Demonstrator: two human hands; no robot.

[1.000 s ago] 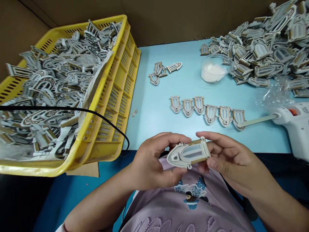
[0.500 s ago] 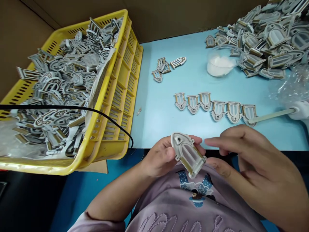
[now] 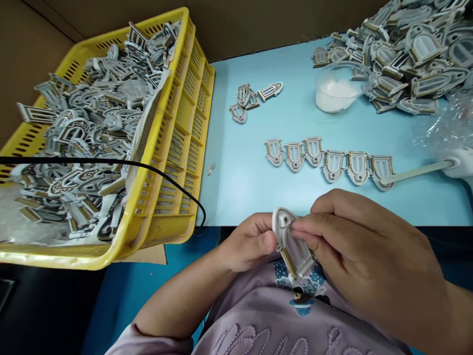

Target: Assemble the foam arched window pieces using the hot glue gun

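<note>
Held arch piece (image 3: 295, 251): pale grey, plastic-looking, low sheen, moulded relief, with gold-brown painted sides and a translucent, smooth pane. Crate (image 3: 185, 116): yellow plastic, slightly glossy; bench (image 3: 244, 192): smooth, pale blue, soft sheen. Cup (image 3: 337, 98): clear, glossy plastic; shirt (image 3: 254, 305): matt mauve cloth, raised rope-like stitching.

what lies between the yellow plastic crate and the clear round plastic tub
A small group of grey and white arched pieces lies on the light blue tabletop, in the head view.
</note>
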